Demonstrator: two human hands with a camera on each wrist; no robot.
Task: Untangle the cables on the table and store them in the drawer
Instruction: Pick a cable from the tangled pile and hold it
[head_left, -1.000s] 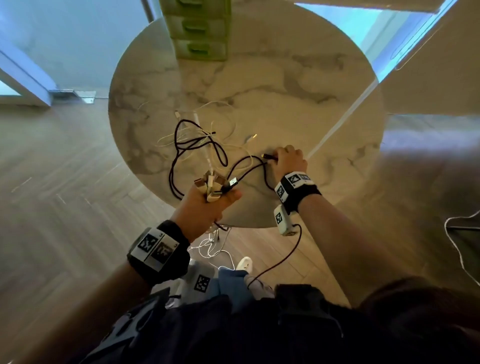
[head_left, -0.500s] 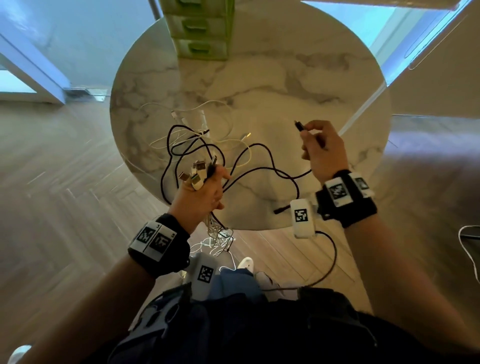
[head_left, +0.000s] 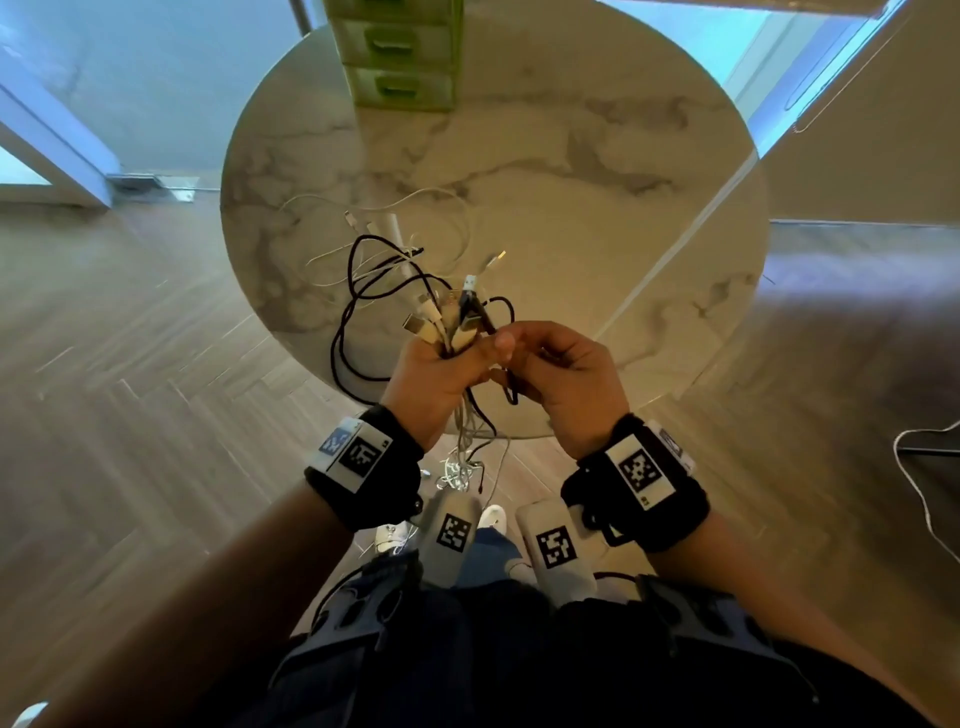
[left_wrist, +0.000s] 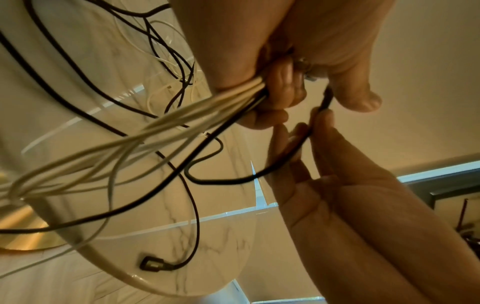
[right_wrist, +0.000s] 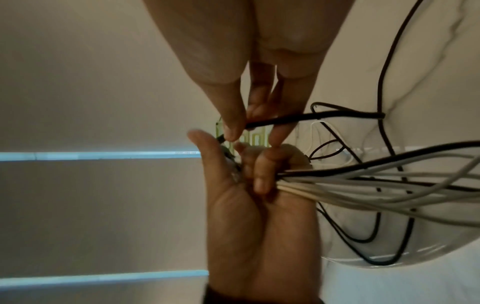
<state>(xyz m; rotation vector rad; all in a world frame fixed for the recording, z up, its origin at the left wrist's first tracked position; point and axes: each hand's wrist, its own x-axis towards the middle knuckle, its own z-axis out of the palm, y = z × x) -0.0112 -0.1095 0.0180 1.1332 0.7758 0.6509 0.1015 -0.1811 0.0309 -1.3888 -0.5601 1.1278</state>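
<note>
Fingers of the right hand pinch the end of one black cable; fingers of the left hand are curled tight round a bundle of cable ends, white and black, with the plugs standing up out of the fist. Both hands are raised just above the counter edge at 6 o'clock. The rest of the tangle lies on the counter at about 9 o'clock from centre, with several strands hanging off the near edge toward the floor. The green drawer unit stands at the 12 o'clock rim, all drawers closed.

Step in hand, as judged: adding the black cable end to the bundle held by the left hand.

Procedure:
1. Lay the black plug alongside the other plugs, tips level.
2. Loosen the left thumb only enough to admit it; a wider release risks dropping the bundle.
3. Draw slack gently; the black cable loops through white strands and may tighten into a knot.
</note>
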